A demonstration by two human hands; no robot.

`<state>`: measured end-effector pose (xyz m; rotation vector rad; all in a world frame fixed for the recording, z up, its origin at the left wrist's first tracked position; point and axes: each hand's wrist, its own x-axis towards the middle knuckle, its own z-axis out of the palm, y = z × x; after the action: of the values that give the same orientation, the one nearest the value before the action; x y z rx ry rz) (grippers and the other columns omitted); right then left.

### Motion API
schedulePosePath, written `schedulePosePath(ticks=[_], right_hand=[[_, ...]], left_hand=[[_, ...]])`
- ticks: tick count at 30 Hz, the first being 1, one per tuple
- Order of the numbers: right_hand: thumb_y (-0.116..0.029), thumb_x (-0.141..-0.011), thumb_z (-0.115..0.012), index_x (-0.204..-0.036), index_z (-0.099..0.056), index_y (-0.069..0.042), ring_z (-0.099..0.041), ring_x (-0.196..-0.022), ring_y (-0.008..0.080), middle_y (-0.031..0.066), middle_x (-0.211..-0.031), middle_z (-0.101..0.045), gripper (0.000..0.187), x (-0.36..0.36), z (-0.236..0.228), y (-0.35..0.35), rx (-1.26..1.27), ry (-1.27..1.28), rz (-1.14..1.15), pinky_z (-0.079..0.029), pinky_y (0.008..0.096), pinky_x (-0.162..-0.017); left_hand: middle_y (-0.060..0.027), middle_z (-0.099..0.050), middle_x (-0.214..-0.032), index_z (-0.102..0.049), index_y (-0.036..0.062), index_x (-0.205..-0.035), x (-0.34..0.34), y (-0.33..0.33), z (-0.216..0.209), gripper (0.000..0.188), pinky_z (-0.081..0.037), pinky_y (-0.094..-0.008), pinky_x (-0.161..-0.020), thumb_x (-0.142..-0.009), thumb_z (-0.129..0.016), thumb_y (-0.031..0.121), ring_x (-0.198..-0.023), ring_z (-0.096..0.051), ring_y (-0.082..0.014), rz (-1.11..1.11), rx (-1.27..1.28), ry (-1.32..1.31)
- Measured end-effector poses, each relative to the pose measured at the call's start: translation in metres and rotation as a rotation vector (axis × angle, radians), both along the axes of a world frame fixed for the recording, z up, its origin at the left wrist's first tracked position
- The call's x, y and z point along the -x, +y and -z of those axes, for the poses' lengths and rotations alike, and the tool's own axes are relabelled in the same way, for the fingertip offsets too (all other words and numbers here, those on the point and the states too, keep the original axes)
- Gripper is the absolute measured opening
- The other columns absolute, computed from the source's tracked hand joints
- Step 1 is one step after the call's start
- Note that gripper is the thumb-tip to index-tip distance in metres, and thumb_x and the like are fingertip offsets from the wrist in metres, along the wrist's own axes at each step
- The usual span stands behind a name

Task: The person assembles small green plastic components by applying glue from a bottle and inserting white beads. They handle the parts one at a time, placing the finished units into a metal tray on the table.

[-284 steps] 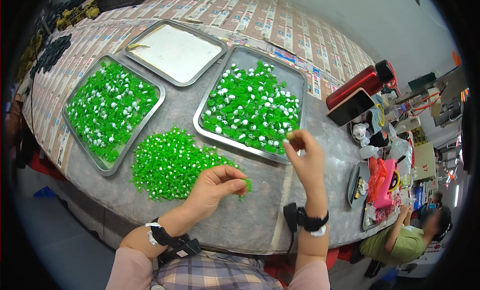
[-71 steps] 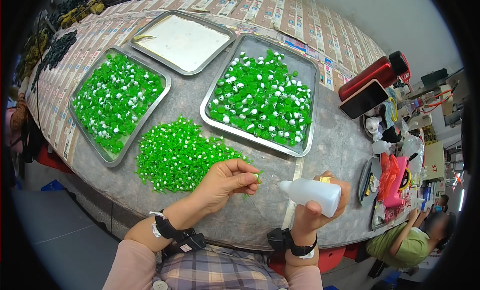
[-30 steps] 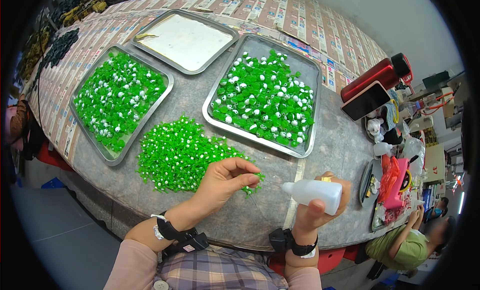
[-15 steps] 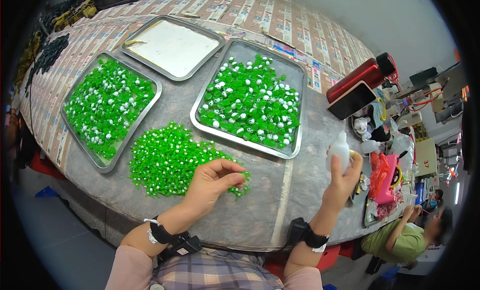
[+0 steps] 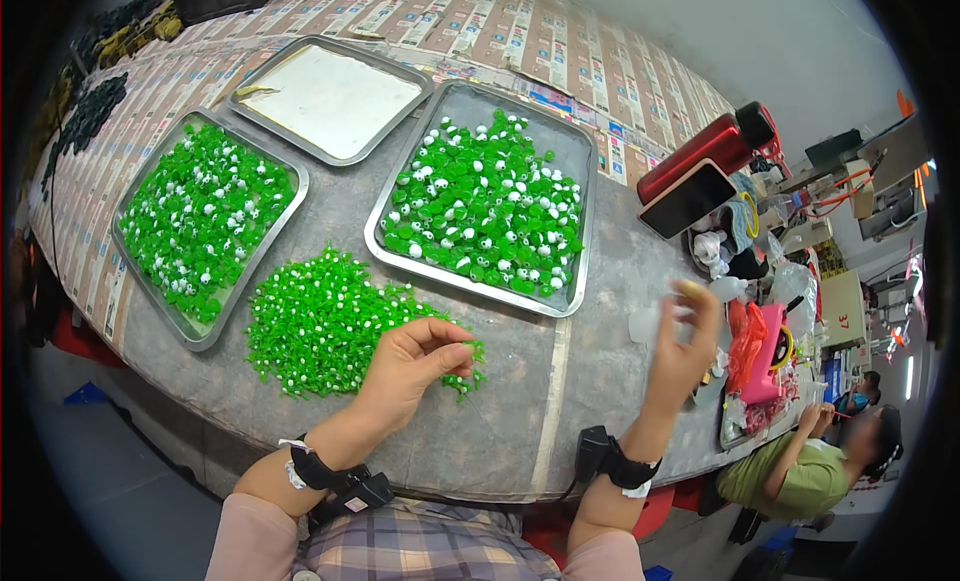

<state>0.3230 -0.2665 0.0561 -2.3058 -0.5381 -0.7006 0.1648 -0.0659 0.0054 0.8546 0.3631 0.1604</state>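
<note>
My left hand [image 5: 408,369] is closed in a pinch at the right end of a loose pile of small green pieces with white dots [image 5: 315,326]. Green shows by its fingertips, but I cannot make out what they hold. Over the table to the right, my right hand [image 5: 684,346] is raised and smeared by motion. A pale, blurred shape, apparently the white squeeze bottle [image 5: 641,327], shows beside its index finger; whether the fingers still grip it is unclear. Beyond the pile, a metal tray [image 5: 470,280] holds green pieces with white eye-like beads.
At the left stands another metal tray [image 5: 262,256] of similar pieces, and behind is a tray lined with white [image 5: 340,106]. A red flask [image 5: 700,156], a phone [image 5: 687,199] and a pink object [image 5: 765,356] crowd the right. A person in green [image 5: 790,481] sits farther right.
The bottle that was upright in my right hand now appears lower and to the left, partly blurred. My right fingers have shifted. The left hand keeps its pinch.
</note>
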Motion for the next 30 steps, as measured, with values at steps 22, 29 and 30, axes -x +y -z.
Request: schedulePosePath(ticks=[22, 29, 30], right_hand=[[0.004, -0.071, -0.056, -0.099, -0.042, -0.001, -0.056, -0.083, 0.0141, 0.0080, -0.094, -0.052, 0.033, 0.059, 0.019, 0.062, -0.242, 1.058, -0.900, -0.047, 0.0243, -0.073], [0.004, -0.073, -0.058, -0.101, -0.046, 0.001, -0.054, -0.084, 0.0127, 0.0086, -0.096, -0.052, 0.031, 0.063, 0.031, 0.061, -0.710, 1.352, -0.875, -0.045, 0.0235, -0.073], [0.004, -0.073, -0.058, -0.100, -0.047, 0.002, -0.055, -0.083, 0.0128, 0.0086, -0.095, -0.053, 0.029, 0.065, 0.032, 0.061, -0.718, 1.320, -0.863, -0.046, 0.0233, -0.073]], left_hand=[[-0.0070, -0.059, -0.086, -0.056, -0.0005, -0.092, 0.000, 0.000, -0.004, 0.014, -0.046, -0.0217, -0.064, -0.079, -0.055, 0.005, -0.071, -0.055, -0.0091, 0.114, -0.076, -0.105], [-0.0097, -0.059, -0.087, -0.055, 0.0010, -0.088, 0.000, 0.002, 0.001, 0.011, -0.050, -0.0245, -0.067, -0.078, -0.055, 0.005, -0.074, -0.059, -0.0144, 0.080, 0.143, -0.015], [-0.0097, -0.059, -0.087, -0.055, 0.0011, -0.088, 0.000, 0.002, 0.001, 0.011, -0.050, -0.0245, -0.067, -0.078, -0.055, 0.005, -0.075, -0.059, -0.0147, 0.078, 0.168, -0.019]])
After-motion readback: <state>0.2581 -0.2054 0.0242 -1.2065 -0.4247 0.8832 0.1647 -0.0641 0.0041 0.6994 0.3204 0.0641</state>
